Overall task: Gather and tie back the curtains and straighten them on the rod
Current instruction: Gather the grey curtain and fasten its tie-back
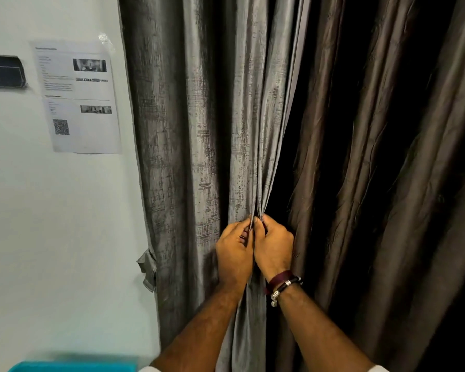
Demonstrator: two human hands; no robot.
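A grey textured curtain [188,135] hangs in folds at the centre, beside the white wall. My left hand [232,253] and my right hand [274,248] meet side by side at waist height, each pinching the curtain's gathered right-hand edge folds between thumb and fingers. A darker brown curtain [381,162] hangs to the right, with a black gap between the two. A grey fabric tie-back [147,267] dangles loose at the grey curtain's left edge, near the wall. The rod is out of view.
A printed paper sheet [78,98] is taped to the white wall on the left, next to a dark sign [3,72]. A turquoise object [73,366] shows at the bottom left edge.
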